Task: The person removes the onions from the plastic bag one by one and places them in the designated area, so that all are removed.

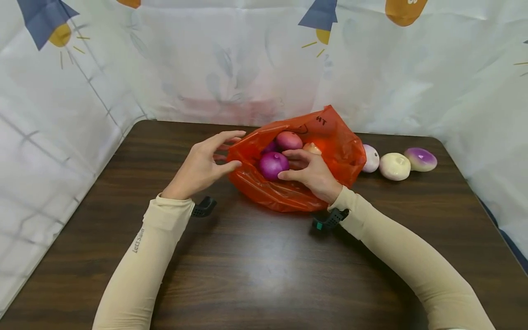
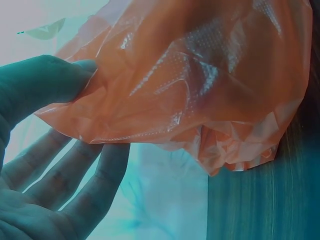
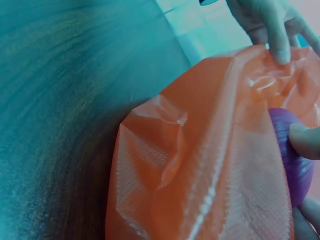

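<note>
Brown wood grain marks the table nearest you. On its far half sits the red bag, mouth open toward you.

With your left hand, hold the left rim in a loose pinch, thumb inside, fingers behind. With your right hand, grip the purple onion in the bag's mouth; thumb and fingers are spread only to its width.

For good handling, draw the left rim outward to hold the film off the onion, grip at its widest part, and clear the near rim with your right wrist band.

Count one bag. Inside, four onions show: the gripped one, a second purple one partly hidden, a pink one and a pale one. You cannot tell whether more lie beneath. Right of the bag are three: white, cream and two-tone. A printed sheet hangs at the far side.
</note>
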`<move>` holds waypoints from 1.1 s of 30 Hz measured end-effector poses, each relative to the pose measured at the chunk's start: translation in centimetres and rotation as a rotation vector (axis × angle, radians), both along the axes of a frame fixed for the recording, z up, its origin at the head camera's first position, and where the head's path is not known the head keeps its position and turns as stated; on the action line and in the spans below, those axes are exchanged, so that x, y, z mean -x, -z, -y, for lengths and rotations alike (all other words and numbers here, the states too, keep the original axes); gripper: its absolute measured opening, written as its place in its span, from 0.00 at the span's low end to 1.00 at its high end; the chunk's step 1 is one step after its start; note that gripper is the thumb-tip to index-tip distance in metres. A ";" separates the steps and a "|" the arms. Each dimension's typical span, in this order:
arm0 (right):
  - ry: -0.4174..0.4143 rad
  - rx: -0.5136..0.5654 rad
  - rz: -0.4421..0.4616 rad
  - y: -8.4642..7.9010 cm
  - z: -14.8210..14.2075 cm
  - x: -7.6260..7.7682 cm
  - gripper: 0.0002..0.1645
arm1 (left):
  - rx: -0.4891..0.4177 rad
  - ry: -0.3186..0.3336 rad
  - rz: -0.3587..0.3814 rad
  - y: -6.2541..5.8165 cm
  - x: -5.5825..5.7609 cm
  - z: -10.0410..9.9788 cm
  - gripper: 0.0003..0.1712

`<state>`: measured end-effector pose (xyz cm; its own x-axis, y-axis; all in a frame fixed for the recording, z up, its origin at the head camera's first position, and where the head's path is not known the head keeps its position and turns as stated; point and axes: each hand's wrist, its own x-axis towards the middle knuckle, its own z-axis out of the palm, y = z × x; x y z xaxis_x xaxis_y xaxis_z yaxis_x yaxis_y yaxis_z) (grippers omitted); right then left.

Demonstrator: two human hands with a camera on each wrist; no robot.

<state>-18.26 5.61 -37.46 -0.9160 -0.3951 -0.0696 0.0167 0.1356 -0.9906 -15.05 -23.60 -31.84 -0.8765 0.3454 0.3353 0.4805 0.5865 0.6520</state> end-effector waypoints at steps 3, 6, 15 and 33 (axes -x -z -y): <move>0.007 0.007 -0.015 -0.3 -0.4 -0.3 0.35 | 0.003 -0.005 0.000 -0.1 -0.1 0.0 0.38; 0.008 0.019 -0.036 -0.6 -0.9 -0.6 0.35 | 0.004 -0.006 -0.002 0.0 -0.2 0.0 0.39; 0.014 0.075 -0.078 -2.0 -2.1 -1.9 0.34 | 0.006 0.002 -0.007 0.0 -0.2 0.0 0.37; 0.090 0.121 -0.121 -3.7 -5.4 -3.6 0.32 | 0.016 0.018 -0.047 0.2 0.0 -0.1 0.35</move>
